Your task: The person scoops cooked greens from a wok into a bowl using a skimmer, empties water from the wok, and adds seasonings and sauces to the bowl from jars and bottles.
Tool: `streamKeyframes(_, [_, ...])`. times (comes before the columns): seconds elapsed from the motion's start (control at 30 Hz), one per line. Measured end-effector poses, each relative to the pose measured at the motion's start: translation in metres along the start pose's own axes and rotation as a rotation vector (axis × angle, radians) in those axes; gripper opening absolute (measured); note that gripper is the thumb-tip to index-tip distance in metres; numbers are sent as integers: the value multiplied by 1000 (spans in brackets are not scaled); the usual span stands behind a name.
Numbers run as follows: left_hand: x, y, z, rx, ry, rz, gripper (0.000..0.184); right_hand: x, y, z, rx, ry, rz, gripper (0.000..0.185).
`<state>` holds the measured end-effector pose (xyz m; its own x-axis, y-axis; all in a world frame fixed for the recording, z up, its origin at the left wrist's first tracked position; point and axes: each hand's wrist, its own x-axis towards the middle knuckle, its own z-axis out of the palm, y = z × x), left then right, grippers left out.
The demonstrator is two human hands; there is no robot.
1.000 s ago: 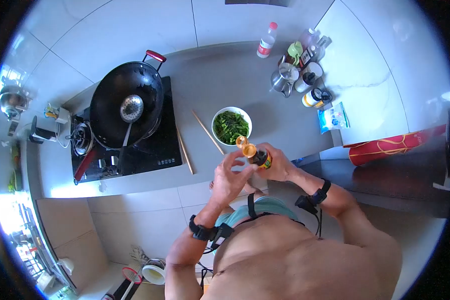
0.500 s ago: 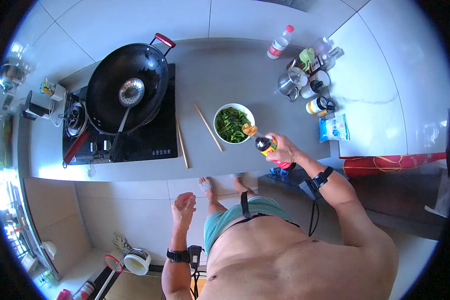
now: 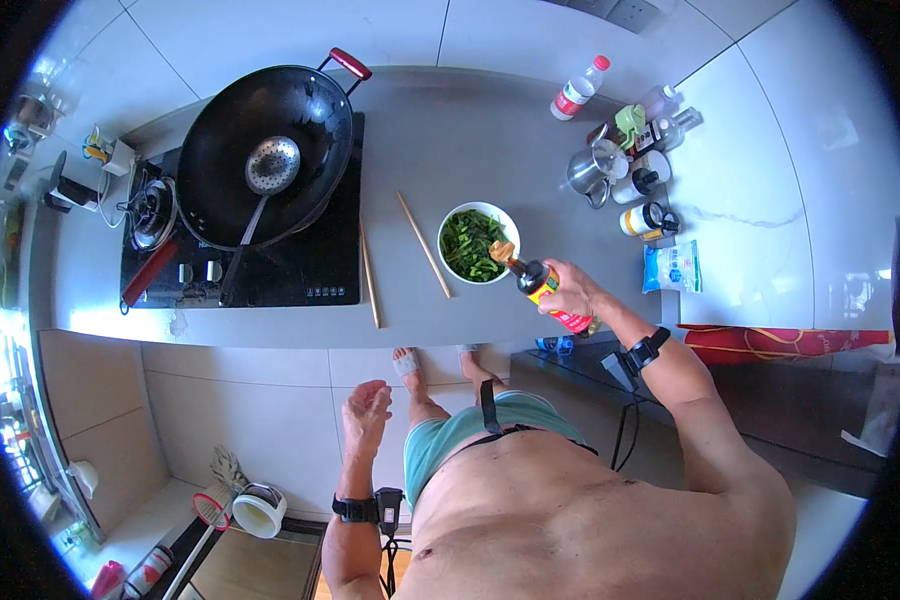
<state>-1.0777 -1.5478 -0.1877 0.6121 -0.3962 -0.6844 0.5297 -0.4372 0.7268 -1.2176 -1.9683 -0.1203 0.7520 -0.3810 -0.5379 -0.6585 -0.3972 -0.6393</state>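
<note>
My right hand [image 3: 573,290] is wrapped round a dark sauce bottle [image 3: 543,284] with a yellow and red label. The bottle is tilted, its open orange cap over the right rim of a white bowl [image 3: 511,228]. Chopped green vegetables [image 3: 470,243] fill the bowl. My left hand [image 3: 367,405] hangs low in front of the counter, away from everything, its fingers loosely curled and nothing seen in it. Two wooden chopsticks, one [image 3: 425,245] nearer the bowl and one [image 3: 370,272] beside the stove, lie apart on the counter.
A black wok [image 3: 310,130] with a slotted ladle [image 3: 272,166] in it sits on the stove [image 3: 320,270] at the left. At the right stand a plastic bottle [image 3: 578,90], a metal pitcher [image 3: 595,168] and several jars. A blue packet [image 3: 672,268] lies near them.
My left hand has let go of the bottle area and dropped down to the left. My right hand has tilted the bottle toward the bowl. The view has shifted slightly.
</note>
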Motion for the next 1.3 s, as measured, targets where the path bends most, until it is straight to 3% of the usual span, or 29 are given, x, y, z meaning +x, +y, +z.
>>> streamKeyframes(0.1, [-3,4,1,-7,1,3,30,0,-1,-1,-4,-13,16,51])
streamKeyframes(0.5, [-2,4,-1,0,-3,-6,28,3,2,-1,-33,-11,52,62])
streamKeyframes(1.3, [0,10,1,-21,-2,-1,28,2,-10,-10,-31,-8,60,49])
